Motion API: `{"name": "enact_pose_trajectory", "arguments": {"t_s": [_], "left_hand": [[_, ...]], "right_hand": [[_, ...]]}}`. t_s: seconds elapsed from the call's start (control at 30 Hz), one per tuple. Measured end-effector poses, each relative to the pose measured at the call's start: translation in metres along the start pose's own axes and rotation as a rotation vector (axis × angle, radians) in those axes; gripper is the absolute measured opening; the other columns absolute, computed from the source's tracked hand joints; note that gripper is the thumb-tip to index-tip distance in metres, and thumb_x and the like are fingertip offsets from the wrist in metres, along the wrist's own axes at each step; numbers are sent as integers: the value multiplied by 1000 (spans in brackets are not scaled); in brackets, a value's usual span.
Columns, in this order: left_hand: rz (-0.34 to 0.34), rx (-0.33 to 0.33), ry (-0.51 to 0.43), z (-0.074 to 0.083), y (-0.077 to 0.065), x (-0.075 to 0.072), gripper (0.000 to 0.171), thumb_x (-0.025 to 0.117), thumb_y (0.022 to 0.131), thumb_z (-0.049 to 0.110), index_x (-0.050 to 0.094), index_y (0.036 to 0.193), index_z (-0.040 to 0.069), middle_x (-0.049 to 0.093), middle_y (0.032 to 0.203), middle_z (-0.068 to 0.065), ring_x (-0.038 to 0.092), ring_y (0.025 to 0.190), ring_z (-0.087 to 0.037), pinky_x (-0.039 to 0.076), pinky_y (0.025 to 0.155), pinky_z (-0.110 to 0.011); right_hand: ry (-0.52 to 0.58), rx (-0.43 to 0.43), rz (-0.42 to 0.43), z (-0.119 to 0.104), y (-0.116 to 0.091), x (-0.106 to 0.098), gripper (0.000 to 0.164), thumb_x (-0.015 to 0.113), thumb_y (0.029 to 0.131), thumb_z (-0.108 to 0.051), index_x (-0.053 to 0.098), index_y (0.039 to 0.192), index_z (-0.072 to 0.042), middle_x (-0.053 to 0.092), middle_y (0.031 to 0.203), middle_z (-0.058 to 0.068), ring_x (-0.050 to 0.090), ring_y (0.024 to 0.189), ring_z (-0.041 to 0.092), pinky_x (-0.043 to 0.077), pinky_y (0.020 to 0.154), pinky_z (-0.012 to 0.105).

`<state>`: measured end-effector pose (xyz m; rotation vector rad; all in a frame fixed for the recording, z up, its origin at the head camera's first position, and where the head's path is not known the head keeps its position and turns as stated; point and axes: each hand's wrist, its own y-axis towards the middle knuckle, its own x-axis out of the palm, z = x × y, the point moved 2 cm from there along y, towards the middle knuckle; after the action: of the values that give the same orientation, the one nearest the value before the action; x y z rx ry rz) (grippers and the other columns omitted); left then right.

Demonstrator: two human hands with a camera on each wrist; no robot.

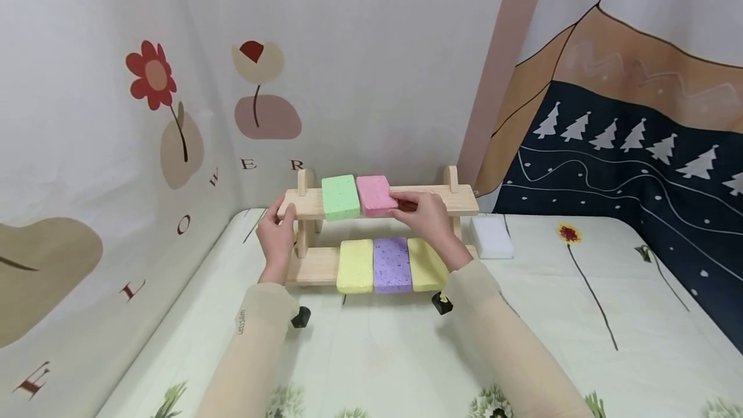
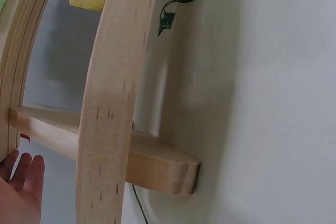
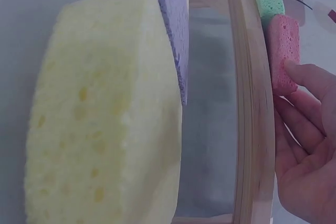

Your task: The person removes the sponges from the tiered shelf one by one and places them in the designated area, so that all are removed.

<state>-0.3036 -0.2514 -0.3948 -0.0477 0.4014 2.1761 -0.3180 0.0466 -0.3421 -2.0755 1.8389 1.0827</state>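
A two-tier wooden rack (image 1: pixel 311 266) stands on the cloth. My left hand (image 1: pixel 275 235) grips the left end of its upper shelf, thumb in front; the left wrist view shows only some fingers (image 2: pixel 34 179) beside the wood. With my right hand (image 1: pixel 426 215) I pinch the right side of a pink sponge (image 1: pixel 374 191) on that shelf. Left of it lies a green sponge (image 1: pixel 340 197), close alongside in the right wrist view. Along the lower shelf are a yellow sponge (image 1: pixel 355 266), a purple sponge (image 1: pixel 391 265) and another yellow sponge (image 3: pixel 100 108), partly covered by my right wrist in the head view.
A white sponge-like block (image 1: pixel 491 237) lies on the cloth right of the rack. Two small black objects, one at left (image 1: pixel 301 317) and one at right (image 1: pixel 442 303), appear near my wrists. Printed curtains (image 1: pixel 360 50) hang behind and at both sides.
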Motion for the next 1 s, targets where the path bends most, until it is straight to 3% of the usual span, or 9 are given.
{"name": "enact_pose_trajectory", "arguments": {"t_s": [0.23, 0.47, 0.67, 1.0], "left_hand": [[11, -6, 7, -1, 1, -3, 45, 59, 100, 29, 56, 142, 13, 56, 146, -10, 54, 134, -24, 48, 113, -39], [-2, 0, 0, -1, -1, -3, 46, 58, 100, 30, 55, 143, 13, 54, 148, -8, 51, 137, -24, 47, 114, -40], [5, -3, -6, -1, -2, -3, 46, 58, 100, 30, 55, 143, 13, 54, 148, -9, 51, 137, -23, 47, 114, -40], [11, -2, -17, 1, -1, 2, 45, 59, 99, 28, 57, 141, 12, 56, 146, -9, 52, 136, -24, 48, 113, -40]], "right_hand": [[50, -45, 13, 1, -11, -4, 39, 78, 87, -14, 70, 124, -5, 73, 118, 15, 73, 103, 25, 62, 87, 31], [61, -89, 85, 6, -23, -10, 39, 78, 87, -15, 70, 124, -7, 74, 115, 14, 74, 101, 25, 62, 87, 35], [153, -68, 97, 9, -28, -13, 37, 75, 89, -10, 69, 125, -4, 71, 123, 18, 73, 105, 30, 62, 88, 34], [176, -51, 138, 10, -37, -21, 36, 74, 89, -12, 70, 125, -7, 72, 121, 16, 72, 104, 30, 61, 89, 33]]}}
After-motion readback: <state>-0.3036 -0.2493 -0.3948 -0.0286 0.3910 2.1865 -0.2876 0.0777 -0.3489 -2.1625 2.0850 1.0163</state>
